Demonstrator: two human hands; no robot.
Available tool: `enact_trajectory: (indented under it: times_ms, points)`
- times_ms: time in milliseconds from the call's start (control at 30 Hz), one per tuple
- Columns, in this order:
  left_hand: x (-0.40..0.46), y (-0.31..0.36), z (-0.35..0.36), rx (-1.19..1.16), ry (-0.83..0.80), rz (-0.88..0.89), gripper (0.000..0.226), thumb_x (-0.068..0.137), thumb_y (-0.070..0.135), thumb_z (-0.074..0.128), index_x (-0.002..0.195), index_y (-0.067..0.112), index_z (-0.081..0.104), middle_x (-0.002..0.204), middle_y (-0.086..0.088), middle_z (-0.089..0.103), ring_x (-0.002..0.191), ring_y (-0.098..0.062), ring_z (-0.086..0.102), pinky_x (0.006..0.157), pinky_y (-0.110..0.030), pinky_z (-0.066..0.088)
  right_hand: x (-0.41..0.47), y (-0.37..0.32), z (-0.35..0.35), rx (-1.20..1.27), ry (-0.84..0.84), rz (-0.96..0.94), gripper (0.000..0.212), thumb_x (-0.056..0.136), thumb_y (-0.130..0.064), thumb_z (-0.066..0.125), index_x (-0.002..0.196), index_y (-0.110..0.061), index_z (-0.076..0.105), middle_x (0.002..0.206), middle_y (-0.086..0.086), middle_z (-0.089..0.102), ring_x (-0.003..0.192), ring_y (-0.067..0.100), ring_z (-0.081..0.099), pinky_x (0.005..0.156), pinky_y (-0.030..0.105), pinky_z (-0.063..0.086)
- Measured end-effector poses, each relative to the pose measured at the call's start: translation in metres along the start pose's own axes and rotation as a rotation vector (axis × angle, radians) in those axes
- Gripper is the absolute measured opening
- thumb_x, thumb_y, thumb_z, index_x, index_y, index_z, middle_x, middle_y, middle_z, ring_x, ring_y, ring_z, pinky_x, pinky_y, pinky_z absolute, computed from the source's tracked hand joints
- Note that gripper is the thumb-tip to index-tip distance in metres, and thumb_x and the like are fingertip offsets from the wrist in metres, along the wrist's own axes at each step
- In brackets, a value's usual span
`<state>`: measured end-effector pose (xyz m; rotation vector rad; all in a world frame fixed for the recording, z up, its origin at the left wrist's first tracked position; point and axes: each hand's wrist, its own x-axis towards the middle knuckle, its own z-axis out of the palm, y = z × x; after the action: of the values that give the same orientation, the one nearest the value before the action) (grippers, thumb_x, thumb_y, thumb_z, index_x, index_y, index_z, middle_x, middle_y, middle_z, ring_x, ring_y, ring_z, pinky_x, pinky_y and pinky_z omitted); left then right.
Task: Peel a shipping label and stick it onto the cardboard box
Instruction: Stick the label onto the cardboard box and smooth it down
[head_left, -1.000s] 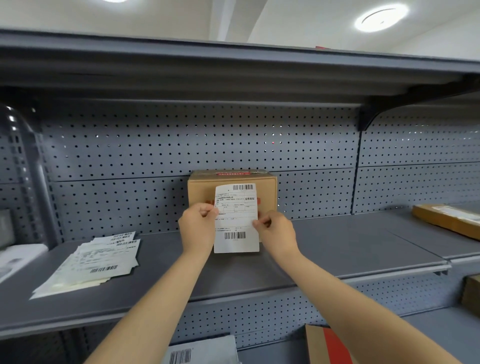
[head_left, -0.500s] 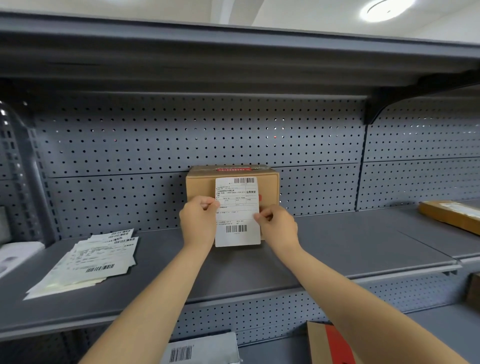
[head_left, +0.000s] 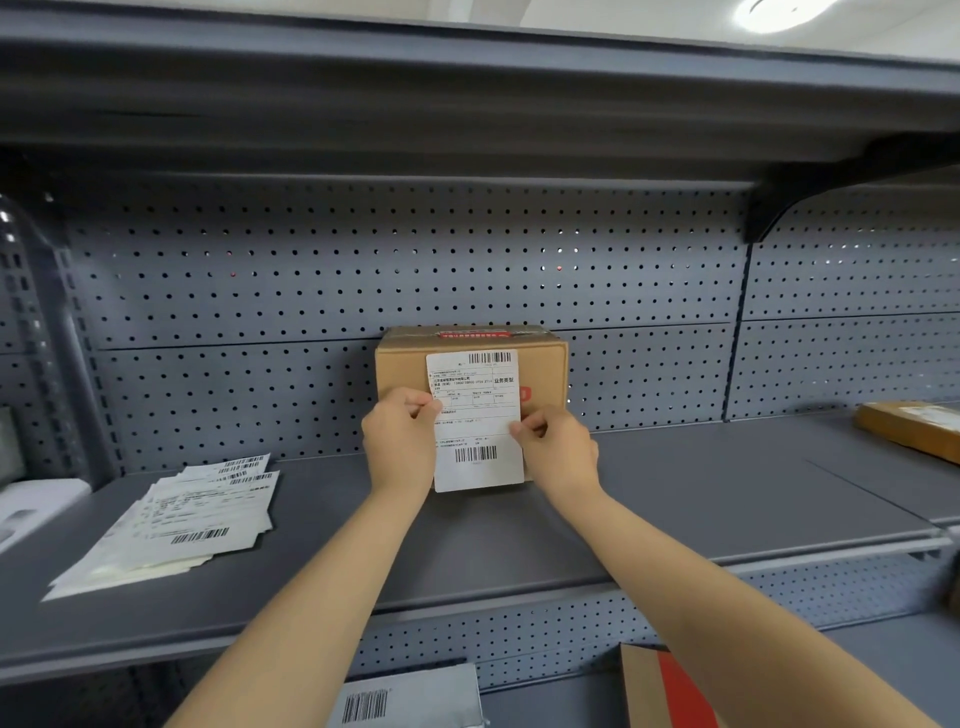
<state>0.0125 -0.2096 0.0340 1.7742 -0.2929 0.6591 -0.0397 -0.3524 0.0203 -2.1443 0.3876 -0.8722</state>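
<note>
A small brown cardboard box (head_left: 543, 374) stands at the back of the grey shelf against the pegboard. A white shipping label (head_left: 475, 421) with barcodes at top and bottom is held upright in front of the box's front face, its lower part hanging below the box. My left hand (head_left: 401, 441) pinches the label's left edge. My right hand (head_left: 558, 449) pinches its right edge. Whether the label touches the box cannot be told.
A fanned stack of label sheets (head_left: 176, 525) lies on the shelf (head_left: 675, 499) at left. A flat brown parcel (head_left: 914, 428) sits at far right. Below, a barcoded grey package (head_left: 410, 699) and a red-and-brown carton (head_left: 667, 691) rest on the lower shelf.
Both hands have carried the label up and forward toward the box's front face; it now covers more of the box. The grip on both edges is unchanged.
</note>
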Motion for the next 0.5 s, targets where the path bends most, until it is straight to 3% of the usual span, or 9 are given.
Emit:
enact_trajectory:
  times_ms: [200,433,500]
  points:
    - [0.001,0.0,0.003,0.033,0.003,0.004,0.01,0.086,0.009,0.063,0.078,0.014,0.062,0.081,-0.001,0.067,0.077,-0.02,0.064,0.071,-0.034,0.052,0.002,0.002,0.004,-0.008,0.015,0.007,0.016,0.088,-0.03,0.059,0.077,-0.017,0.062,0.074,-0.012,0.059,0.076,0.015,0.053,0.096,0.039,0.031]
    - [0.003,-0.001,0.004,0.178,-0.001,0.064,0.009,0.089,0.009,0.058,0.082,0.01,0.063,0.084,-0.002,0.069,0.073,-0.018,0.064,0.059,-0.026,0.047,0.006,0.006,0.012,-0.02,0.072,-0.001,0.019,0.088,-0.029,0.058,0.077,-0.015,0.063,0.074,-0.008,0.062,0.074,0.016,0.055,0.098,0.04,0.03]
    - [0.004,0.0,0.005,0.263,-0.007,0.113,0.01,0.09,0.009,0.056,0.081,0.008,0.061,0.08,-0.005,0.069,0.069,-0.021,0.064,0.054,-0.027,0.047,0.005,0.004,0.014,-0.034,0.094,-0.001,0.022,0.087,-0.027,0.057,0.074,-0.01,0.064,0.079,-0.002,0.069,0.074,0.02,0.058,0.092,0.036,0.029]
